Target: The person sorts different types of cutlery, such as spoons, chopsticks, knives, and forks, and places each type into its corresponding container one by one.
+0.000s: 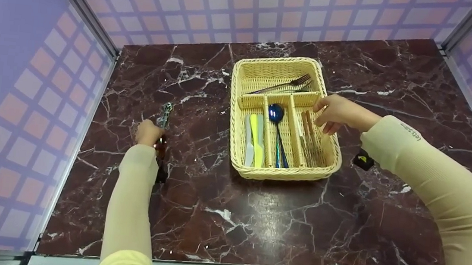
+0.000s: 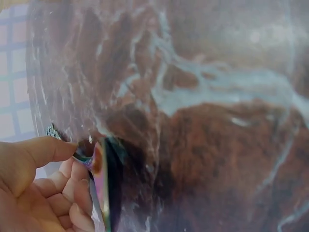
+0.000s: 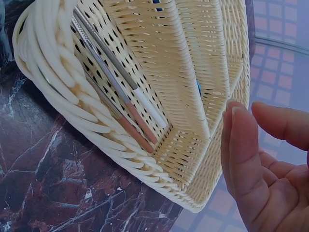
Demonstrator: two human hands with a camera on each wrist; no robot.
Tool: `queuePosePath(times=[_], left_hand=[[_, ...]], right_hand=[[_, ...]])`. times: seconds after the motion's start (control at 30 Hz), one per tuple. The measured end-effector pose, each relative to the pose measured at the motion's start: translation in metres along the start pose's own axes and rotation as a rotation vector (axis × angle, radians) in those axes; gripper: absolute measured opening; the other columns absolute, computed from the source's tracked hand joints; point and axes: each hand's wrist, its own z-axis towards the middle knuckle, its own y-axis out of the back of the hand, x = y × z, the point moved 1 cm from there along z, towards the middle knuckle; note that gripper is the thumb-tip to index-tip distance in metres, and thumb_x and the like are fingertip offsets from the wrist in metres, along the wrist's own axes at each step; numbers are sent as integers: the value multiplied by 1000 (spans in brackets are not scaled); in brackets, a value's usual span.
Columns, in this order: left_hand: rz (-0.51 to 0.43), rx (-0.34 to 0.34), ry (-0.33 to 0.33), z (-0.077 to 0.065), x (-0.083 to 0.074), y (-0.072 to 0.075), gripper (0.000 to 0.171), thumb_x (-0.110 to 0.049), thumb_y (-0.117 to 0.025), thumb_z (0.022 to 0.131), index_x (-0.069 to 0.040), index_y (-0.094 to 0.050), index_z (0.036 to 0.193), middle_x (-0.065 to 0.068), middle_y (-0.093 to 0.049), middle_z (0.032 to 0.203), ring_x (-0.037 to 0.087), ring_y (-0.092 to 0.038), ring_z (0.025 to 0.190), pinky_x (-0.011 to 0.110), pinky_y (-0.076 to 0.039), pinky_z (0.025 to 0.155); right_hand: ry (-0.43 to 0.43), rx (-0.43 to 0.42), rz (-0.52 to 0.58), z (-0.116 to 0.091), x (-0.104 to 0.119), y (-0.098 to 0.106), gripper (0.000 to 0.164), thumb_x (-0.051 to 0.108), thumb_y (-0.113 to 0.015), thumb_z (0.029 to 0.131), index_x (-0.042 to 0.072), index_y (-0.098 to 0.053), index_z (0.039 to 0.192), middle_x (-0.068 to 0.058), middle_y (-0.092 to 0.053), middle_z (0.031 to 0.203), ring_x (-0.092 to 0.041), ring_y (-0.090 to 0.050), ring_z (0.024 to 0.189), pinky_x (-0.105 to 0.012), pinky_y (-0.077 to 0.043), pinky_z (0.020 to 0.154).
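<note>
My left hand (image 1: 149,133) pinches a shiny rainbow-coloured metal utensil (image 2: 100,181) between thumb and fingers, over the left part of the table. Its patterned handle (image 1: 166,112) points away from me. Past the curved neck the far part is seen edge-on, so its kind is unclear. My right hand (image 1: 334,113) hovers at the right rim of the cream woven basket (image 1: 238,172), thumb and fingertips apart, holding nothing. Below it, several chopsticks (image 3: 130,104) with brown or white ends lie in the right compartment.
The basket's left compartment holds grey and yellow-green knives (image 1: 256,139). A blue spoon (image 1: 276,112) lies in the middle compartment, and dark forks (image 1: 284,85) in the back one. Patterned panels (image 1: 27,99) enclose the dark marble-look table (image 1: 193,215) at the sides and back.
</note>
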Motion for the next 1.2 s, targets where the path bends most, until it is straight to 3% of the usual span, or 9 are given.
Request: queuePosePath(times=[0.13, 0.4, 0.5, 0.6, 0.67, 0.73, 0.93, 1.07, 1.2], left_hand=[[-37, 63, 7, 0, 2, 5, 57, -16, -58, 83, 11, -39, 130, 28, -42, 132, 38, -43, 118, 45, -37, 99], [-50, 129, 38, 3, 1, 9, 58, -17, -57, 88, 12, -36, 133, 25, -43, 132, 30, -43, 103, 36, -41, 87], [-24, 115, 17, 3, -1, 11, 50, -18, -57, 87, 12, -45, 126, 24, -48, 126, 28, -45, 96, 35, -43, 83], [20, 66, -24, 2, -6, 16, 31, -18, -57, 86, 6, -59, 105, 19, -56, 111, 27, -47, 88, 37, -44, 80], [13, 37, -59, 1, -10, 20, 21, -17, -56, 86, 2, -61, 96, 16, -57, 104, 27, -49, 86, 40, -44, 81], [13, 2, -108, 0, -15, 25, 18, -16, -55, 87, 0, -61, 91, 15, -59, 101, 27, -51, 86, 42, -44, 82], [-19, -84, -298, -4, -38, 39, 22, -16, -55, 89, 1, -64, 98, 16, -62, 100, 26, -55, 85, 41, -44, 82], [19, -143, -484, -13, -69, 43, 20, -17, -57, 89, -1, -66, 98, 15, -65, 100, 28, -58, 86, 42, -44, 81], [127, -218, -731, -33, -105, 42, 19, -18, -60, 88, -3, -67, 96, 13, -67, 99, 31, -58, 91, 44, -44, 86]], right_hand=[[3, -7, -14, 1, 0, -1, 38, 0, -57, 83, -9, -44, 117, -10, -56, 78, -12, -59, 51, -29, -54, 54], [-1, -8, -23, 1, 0, -1, 42, 1, -56, 82, -11, -43, 120, -13, -55, 83, -12, -61, 53, -30, -54, 55], [0, -17, -25, 2, 0, -1, 41, 1, -56, 82, -11, -44, 119, -14, -55, 85, -12, -60, 53, -30, -55, 56], [6, -28, -25, 3, -1, -1, 40, 1, -56, 82, -11, -45, 118, -15, -56, 86, -11, -60, 53, -31, -55, 57], [7, -33, -21, 2, -1, -1, 39, 1, -56, 82, -10, -45, 118, -14, -56, 84, -11, -59, 52, -31, -55, 57], [8, -31, -13, 2, 0, -1, 39, 0, -55, 82, -11, -44, 118, -13, -56, 82, -11, -59, 52, -30, -55, 56], [43, -45, -30, 2, 7, 0, 38, 0, -56, 83, -11, -46, 118, -13, -56, 84, -11, -59, 54, -30, -54, 56], [84, -99, -29, 4, 16, -1, 36, 0, -55, 84, -11, -49, 118, -14, -57, 89, -11, -57, 56, -29, -54, 57], [150, -177, -27, 7, 26, -4, 34, 3, -55, 85, -9, -51, 117, -18, -61, 92, -10, -57, 62, -26, -54, 61]])
